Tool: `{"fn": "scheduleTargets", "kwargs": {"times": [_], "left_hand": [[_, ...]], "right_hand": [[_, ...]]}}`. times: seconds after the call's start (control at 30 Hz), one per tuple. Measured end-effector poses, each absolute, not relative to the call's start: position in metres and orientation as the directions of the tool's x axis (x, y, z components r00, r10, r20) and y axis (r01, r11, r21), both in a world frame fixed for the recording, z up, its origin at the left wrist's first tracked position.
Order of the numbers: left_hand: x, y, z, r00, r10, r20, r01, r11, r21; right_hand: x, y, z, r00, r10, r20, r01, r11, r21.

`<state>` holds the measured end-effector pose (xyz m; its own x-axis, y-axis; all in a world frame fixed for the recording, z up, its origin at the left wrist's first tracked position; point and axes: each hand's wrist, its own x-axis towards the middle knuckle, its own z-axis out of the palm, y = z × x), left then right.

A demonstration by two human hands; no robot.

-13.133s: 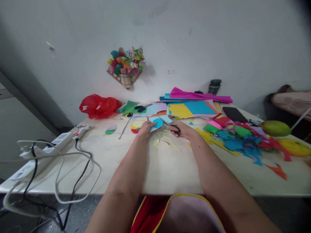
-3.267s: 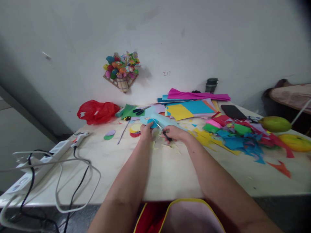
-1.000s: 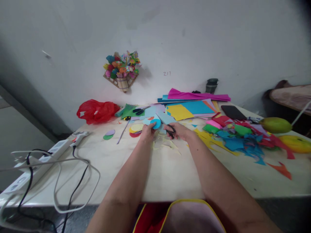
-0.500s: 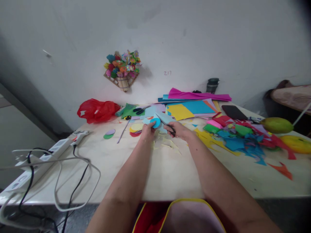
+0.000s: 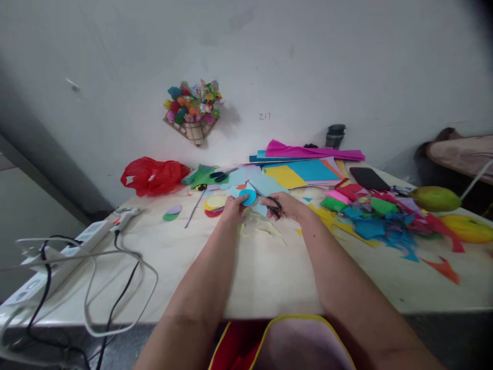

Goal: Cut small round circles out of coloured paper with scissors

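Near the middle of the table, my left hand (image 5: 234, 208) pinches a round blue paper disc (image 5: 248, 197) at its left edge. My right hand (image 5: 285, 205) is wrapped round black-handled scissors (image 5: 274, 206), whose blades point up and left toward the disc's right side. Light blue paper (image 5: 266, 184) lies just behind both hands. Pale yellow scraps (image 5: 262, 226) are on the table below them. Beside my left hand rests a pile of yellow and red paper circles (image 5: 214, 204). A green circle and a purple circle (image 5: 174, 209) lie farther left.
A power strip (image 5: 82, 241) with loose cables runs along the left. Coloured scraps (image 5: 372, 226) and two mango-like fruits (image 5: 437, 198) lie right. At the back are a red plastic bag (image 5: 154, 176), second scissors (image 5: 219, 176), paper sheets (image 5: 316, 170) and a dark flat device (image 5: 368, 179).
My right hand and the scissors have moved slightly right, and the scissors' handles look wider apart. The blue disc shows more fully in my left hand. The view has shifted slightly.
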<state>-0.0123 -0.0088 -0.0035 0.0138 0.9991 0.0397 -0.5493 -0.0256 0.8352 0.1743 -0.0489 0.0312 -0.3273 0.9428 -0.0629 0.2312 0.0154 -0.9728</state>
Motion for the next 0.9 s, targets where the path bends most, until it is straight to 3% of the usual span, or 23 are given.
{"fn": "scheduleTargets", "kwargs": {"times": [0.2,0.53,0.73,0.9], "left_hand": [[-0.016,-0.004,-0.010,0.064,0.994,0.088,-0.507,-0.044,0.861],[-0.015,-0.008,-0.008,0.060,0.996,0.059,-0.480,-0.024,0.877],[-0.014,-0.010,-0.007,0.058,0.997,0.049,-0.494,-0.014,0.869],[-0.013,-0.013,-0.004,0.072,0.996,0.044,-0.490,-0.003,0.872]], "right_hand": [[0.177,-0.050,0.037,-0.309,0.948,-0.080,0.329,0.027,-0.944],[0.179,-0.040,0.027,-0.265,0.964,-0.011,0.350,0.086,-0.933],[0.175,-0.043,0.028,-0.201,0.980,-0.018,0.303,0.044,-0.952],[0.171,-0.047,0.034,-0.105,0.994,-0.029,0.140,-0.014,-0.990]]}}
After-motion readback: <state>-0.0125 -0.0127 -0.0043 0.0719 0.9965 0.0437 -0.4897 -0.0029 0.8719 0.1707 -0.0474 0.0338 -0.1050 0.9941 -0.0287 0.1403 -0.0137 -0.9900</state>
